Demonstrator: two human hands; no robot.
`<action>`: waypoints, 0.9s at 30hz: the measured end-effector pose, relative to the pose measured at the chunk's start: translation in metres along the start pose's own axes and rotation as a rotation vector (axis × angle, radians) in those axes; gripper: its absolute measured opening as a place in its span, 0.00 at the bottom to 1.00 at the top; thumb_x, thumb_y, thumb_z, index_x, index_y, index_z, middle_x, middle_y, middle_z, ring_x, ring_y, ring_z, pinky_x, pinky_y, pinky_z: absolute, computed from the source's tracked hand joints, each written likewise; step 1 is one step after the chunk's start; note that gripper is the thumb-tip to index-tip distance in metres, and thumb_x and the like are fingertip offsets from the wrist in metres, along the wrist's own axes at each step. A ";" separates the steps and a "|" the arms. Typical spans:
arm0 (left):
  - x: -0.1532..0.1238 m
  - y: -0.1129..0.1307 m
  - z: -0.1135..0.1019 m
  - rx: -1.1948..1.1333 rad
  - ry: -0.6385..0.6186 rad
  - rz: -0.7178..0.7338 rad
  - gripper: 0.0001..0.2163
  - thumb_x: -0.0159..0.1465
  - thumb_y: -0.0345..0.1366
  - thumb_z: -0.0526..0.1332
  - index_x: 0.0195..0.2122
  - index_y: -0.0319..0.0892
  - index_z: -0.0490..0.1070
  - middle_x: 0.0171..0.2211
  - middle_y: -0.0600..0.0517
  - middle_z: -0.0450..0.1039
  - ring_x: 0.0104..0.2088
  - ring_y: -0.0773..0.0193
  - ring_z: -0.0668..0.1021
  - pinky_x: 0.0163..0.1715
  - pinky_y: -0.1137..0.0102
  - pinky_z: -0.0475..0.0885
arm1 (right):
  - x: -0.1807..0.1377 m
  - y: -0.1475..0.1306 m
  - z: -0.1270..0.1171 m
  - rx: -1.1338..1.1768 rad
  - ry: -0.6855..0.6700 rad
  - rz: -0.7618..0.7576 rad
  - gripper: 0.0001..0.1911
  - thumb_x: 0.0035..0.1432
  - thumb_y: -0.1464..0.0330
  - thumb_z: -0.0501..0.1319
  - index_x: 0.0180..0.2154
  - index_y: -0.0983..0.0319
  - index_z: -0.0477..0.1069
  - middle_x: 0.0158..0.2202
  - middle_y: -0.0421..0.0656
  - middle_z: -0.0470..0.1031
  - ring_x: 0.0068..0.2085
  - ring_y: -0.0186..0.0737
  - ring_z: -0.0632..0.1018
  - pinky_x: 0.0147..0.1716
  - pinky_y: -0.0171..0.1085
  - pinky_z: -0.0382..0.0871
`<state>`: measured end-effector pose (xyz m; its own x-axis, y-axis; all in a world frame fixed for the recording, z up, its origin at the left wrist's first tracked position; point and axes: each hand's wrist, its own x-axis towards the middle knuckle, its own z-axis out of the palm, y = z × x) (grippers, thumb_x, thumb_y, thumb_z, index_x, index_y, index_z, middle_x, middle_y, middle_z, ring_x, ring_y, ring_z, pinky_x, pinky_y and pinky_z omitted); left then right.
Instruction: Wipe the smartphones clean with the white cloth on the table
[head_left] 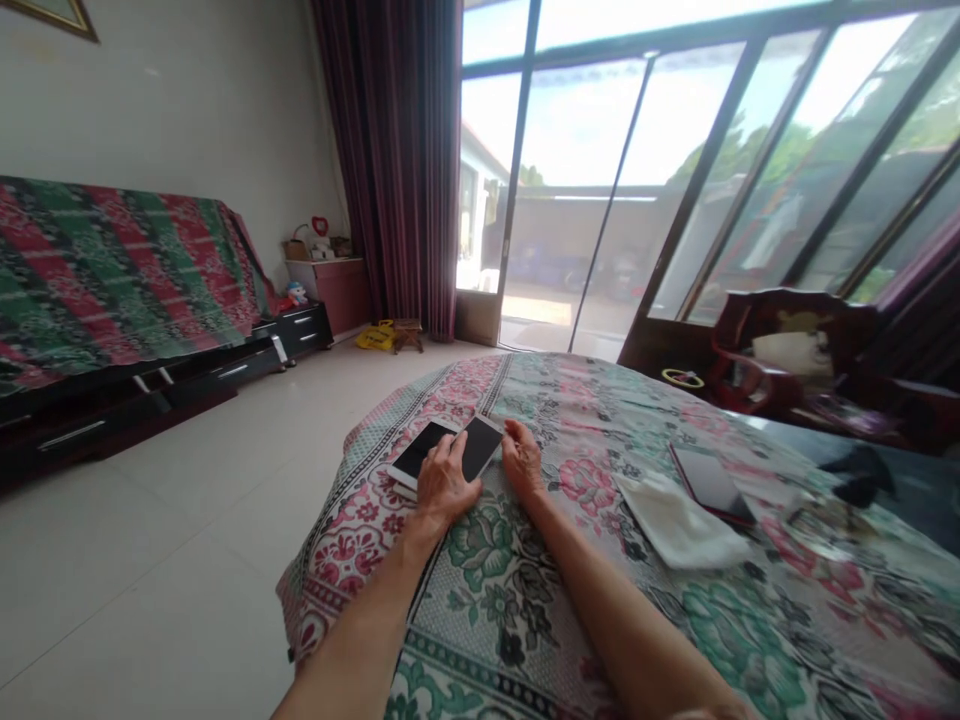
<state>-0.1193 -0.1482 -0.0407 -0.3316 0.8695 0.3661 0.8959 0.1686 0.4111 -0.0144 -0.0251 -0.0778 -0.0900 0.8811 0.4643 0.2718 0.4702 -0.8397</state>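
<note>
In the upper left, a picture frame (75,18) hangs on the wall; below it, a striped red and green cloth (120,270) drapes above a black cabinet (247,365). Further right, a yellow bag (375,336) sits by a small stool (408,335) and a dark curtain (397,170). At the centre, a white-edged tablet (420,452) lies on the flowered tablecloth (555,620), its screen dark. The left hand (444,478) rests over its right side, fingers stretched toward a second tablet (483,446), thumb by that one's lower edge; I cannot tell whether they grip it. The right hand (523,460) is at the second tablet's right edge, fingers bent, contact unclear. Behind stands a glass door (577,220). Right of centre lie a white cloth (679,525) and a dark flat case (705,480), with a wooden chair (799,345) at the right
</note>
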 end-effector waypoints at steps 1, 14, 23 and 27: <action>-0.003 0.006 0.004 -0.017 -0.018 0.032 0.35 0.51 0.36 0.63 0.62 0.38 0.60 0.58 0.41 0.64 0.54 0.48 0.70 0.56 0.62 0.63 | -0.002 0.002 -0.012 -0.021 0.004 0.012 0.20 0.52 0.64 0.52 0.44 0.64 0.72 0.41 0.48 0.76 0.41 0.42 0.76 0.45 0.41 0.69; -0.040 0.075 0.022 -0.116 -0.187 0.115 0.37 0.52 0.40 0.62 0.64 0.38 0.55 0.57 0.43 0.66 0.54 0.51 0.71 0.54 0.67 0.66 | -0.028 -0.005 -0.117 -0.249 0.003 0.139 0.19 0.51 0.64 0.55 0.44 0.64 0.74 0.40 0.48 0.79 0.38 0.42 0.79 0.40 0.38 0.71; -0.040 0.127 0.034 0.033 -0.258 0.086 0.35 0.54 0.41 0.61 0.63 0.41 0.55 0.53 0.43 0.68 0.51 0.51 0.72 0.50 0.66 0.67 | -0.035 0.003 -0.209 -0.645 -0.038 -0.110 0.16 0.54 0.72 0.54 0.43 0.63 0.74 0.48 0.49 0.75 0.50 0.45 0.74 0.52 0.41 0.63; -0.039 0.141 0.044 0.070 -0.228 0.085 0.35 0.55 0.44 0.60 0.63 0.38 0.55 0.51 0.41 0.69 0.50 0.50 0.72 0.47 0.65 0.69 | -0.037 0.014 -0.224 -0.769 -0.055 -0.071 0.15 0.55 0.68 0.57 0.44 0.62 0.74 0.50 0.49 0.75 0.53 0.48 0.72 0.53 0.46 0.58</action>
<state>0.0333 -0.1381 -0.0340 -0.1860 0.9628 0.1959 0.9387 0.1153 0.3248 0.2078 -0.0624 -0.0434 -0.1739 0.8607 0.4784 0.8508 0.3759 -0.3671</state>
